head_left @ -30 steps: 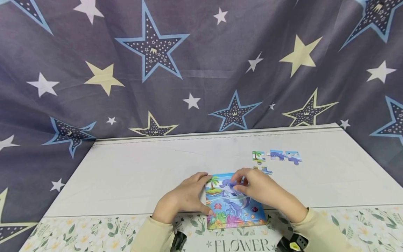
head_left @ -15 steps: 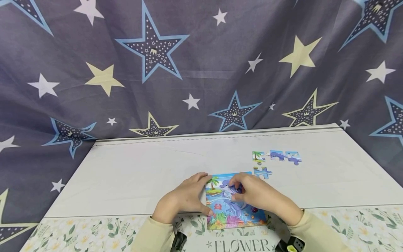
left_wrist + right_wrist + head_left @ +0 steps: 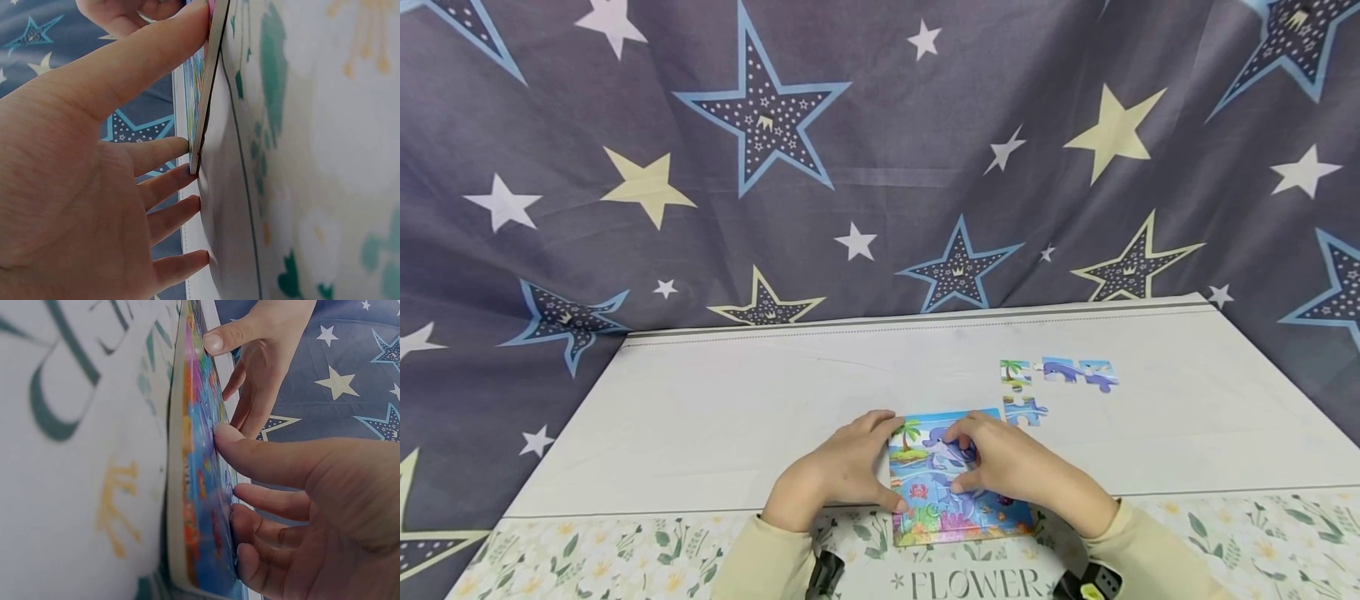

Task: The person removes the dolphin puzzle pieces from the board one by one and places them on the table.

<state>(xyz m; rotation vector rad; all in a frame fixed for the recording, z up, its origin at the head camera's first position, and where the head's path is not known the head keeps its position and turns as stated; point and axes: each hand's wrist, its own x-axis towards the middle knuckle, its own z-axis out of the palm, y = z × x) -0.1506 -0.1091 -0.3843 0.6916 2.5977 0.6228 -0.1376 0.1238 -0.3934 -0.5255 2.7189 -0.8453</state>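
Observation:
A dolphin jigsaw puzzle board (image 3: 928, 521) lies near the front of the table. My left hand (image 3: 842, 467) steadies its left side, with the thumb on the lower left corner and the fingers extended by the upper left corner. In the left wrist view, those fingers reach past the board's edge. My right hand (image 3: 1015, 467) is over the board's middle and right. Its thumb and bent fingertips touch the picture, set apart, as the right wrist view shows; no raised piece is visible between them. The palm hides part of the dolphin.
Beyond the board lie several loose pieces: a palm tree piece (image 3: 1015, 372), a water piece (image 3: 1022, 410) and two joined-looking dolphin pieces (image 3: 1060, 371). A floral cloth (image 3: 647, 550) covers the table's front. A star-patterned curtain (image 3: 880, 167) hangs behind.
My right hand has shifted slightly down toward me, and its thumb and index finger have spread apart. The water piece, partly covered before, is now in sight. My left hand stays still.

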